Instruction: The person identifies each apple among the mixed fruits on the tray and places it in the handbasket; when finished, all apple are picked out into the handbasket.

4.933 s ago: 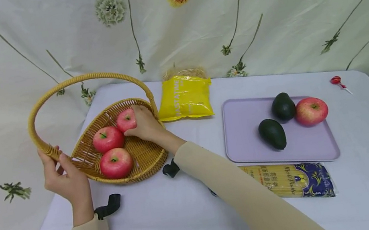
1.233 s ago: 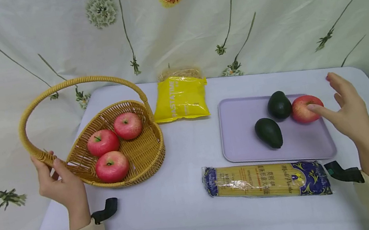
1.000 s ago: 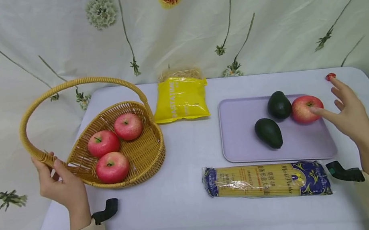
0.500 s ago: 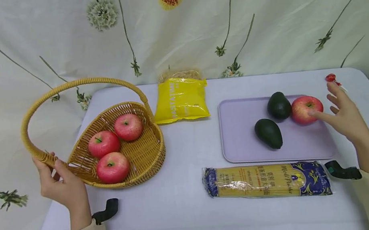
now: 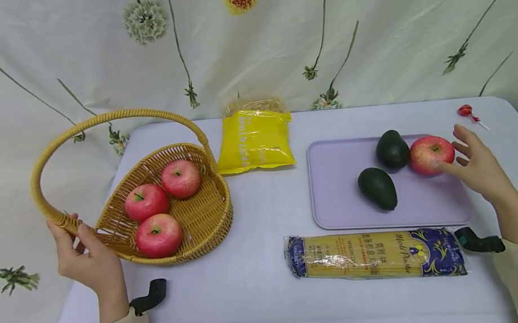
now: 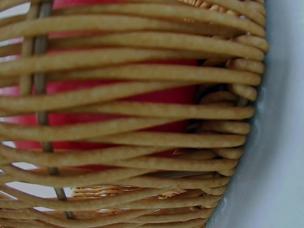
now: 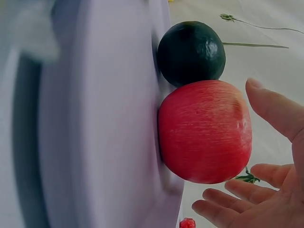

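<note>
My left hand [image 5: 89, 258] grips the base of the tall handle of a wicker basket [image 5: 206, 216], thumb and fingers round it. Inside the basket lie three red apples [image 5: 159, 235]; the left wrist view shows red apple skin [image 6: 118, 104] behind the weave. My right hand [image 5: 481, 170] is spread at the right side of another apple [image 5: 430, 154], thumb in front and fingers behind. That apple sits at the right end of a lilac tray [image 5: 334, 183], against a dark avocado [image 5: 392, 149]. In the right wrist view the fingers curve loosely beside the apple [image 7: 204, 130].
A second avocado [image 5: 377, 189] lies mid-tray. Before the tray is a long pack of spaghetti [image 5: 372, 254]. A yellow pasta bag [image 5: 255, 139] stands at the back between basket and tray. A red lollipop [image 5: 465, 110] lies at the back right. A floral cloth hangs behind.
My right hand has left the third apple in the basket, crossed to the tray and moved left and down towards the apple there, uncovering the lollipop. My left hand keeps its grip on the handle.
</note>
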`<state>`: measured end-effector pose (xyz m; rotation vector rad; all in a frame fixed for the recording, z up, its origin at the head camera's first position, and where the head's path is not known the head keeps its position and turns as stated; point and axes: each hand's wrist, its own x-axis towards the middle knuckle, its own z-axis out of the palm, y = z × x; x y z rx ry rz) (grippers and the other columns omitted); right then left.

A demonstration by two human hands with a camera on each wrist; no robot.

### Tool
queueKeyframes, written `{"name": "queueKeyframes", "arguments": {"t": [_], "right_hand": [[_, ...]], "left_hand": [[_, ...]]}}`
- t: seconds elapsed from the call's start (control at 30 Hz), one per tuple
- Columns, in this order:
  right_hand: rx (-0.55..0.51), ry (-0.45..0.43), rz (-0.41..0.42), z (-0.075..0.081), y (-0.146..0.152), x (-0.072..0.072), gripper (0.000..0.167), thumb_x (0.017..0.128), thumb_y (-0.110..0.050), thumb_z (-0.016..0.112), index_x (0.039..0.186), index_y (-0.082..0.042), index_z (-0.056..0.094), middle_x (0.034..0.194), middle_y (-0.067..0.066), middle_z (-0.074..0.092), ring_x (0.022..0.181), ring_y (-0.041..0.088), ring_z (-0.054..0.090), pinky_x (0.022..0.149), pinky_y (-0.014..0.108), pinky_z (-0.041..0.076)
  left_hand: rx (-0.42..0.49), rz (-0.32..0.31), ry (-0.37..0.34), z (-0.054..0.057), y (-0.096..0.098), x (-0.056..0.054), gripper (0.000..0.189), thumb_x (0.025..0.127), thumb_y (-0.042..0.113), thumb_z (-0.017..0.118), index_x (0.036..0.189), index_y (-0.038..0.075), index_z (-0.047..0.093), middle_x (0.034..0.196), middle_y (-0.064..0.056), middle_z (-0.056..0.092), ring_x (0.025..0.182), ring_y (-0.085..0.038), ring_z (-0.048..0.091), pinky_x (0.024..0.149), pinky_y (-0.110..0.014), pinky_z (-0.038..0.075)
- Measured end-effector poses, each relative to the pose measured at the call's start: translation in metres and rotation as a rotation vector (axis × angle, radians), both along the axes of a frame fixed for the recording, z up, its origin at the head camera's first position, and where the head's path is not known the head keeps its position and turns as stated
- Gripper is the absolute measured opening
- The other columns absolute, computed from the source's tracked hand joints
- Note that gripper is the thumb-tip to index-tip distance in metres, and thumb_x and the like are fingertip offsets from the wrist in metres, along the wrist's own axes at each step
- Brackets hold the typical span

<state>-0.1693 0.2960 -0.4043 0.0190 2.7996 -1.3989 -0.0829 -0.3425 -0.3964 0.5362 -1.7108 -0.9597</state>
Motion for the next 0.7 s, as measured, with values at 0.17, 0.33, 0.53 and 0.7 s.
{"name": "queueKeyframes", "arguments": {"t": [0.17, 0.33, 0.53, 0.7], "right_hand": [[0.002, -0.03, 0.013, -0.001, 0.001, 0.0, 0.089, 0.095, -0.019, 0.062, 0.157, -0.004, -0.001, 0.161, 0.026, 0.006, 0.141, 0.054, 0.017, 0.106, 0.064, 0.025], [0.027, -0.062, 0.031, -0.003, 0.002, -0.001, 0.088, 0.096, -0.022, 0.062, 0.157, -0.003, 0.002, 0.159, 0.029, 0.01, 0.138, 0.058, 0.022, 0.102, 0.065, 0.029], [0.068, -0.08, 0.042, -0.005, 0.003, -0.001, 0.09, 0.093, -0.03, 0.066, 0.156, -0.002, 0.008, 0.155, 0.035, 0.018, 0.135, 0.059, 0.028, 0.101, 0.066, 0.03], [0.092, -0.078, 0.035, -0.006, 0.004, -0.001, 0.093, 0.091, -0.035, 0.068, 0.156, -0.003, 0.011, 0.153, 0.035, 0.023, 0.133, 0.058, 0.031, 0.101, 0.067, 0.032]], "left_hand": [[-0.006, 0.002, -0.006, -0.001, -0.001, 0.0, 0.042, 0.099, 0.014, 0.051, 0.141, 0.02, 0.052, 0.117, -0.008, 0.07, 0.105, -0.002, 0.062, 0.08, -0.012, 0.047], [-0.011, 0.001, -0.003, 0.001, 0.001, 0.0, 0.042, 0.099, 0.013, 0.05, 0.141, 0.02, 0.052, 0.117, -0.009, 0.07, 0.104, -0.001, 0.061, 0.08, -0.012, 0.047], [-0.012, 0.013, -0.009, 0.011, 0.013, 0.003, 0.042, 0.099, 0.01, 0.049, 0.141, 0.015, 0.052, 0.118, -0.014, 0.069, 0.104, 0.0, 0.06, 0.081, -0.011, 0.047], [0.017, 0.025, -0.009, 0.022, 0.025, 0.006, 0.042, 0.099, 0.01, 0.049, 0.14, 0.015, 0.052, 0.119, -0.011, 0.069, 0.105, 0.0, 0.061, 0.083, -0.012, 0.047]]}}
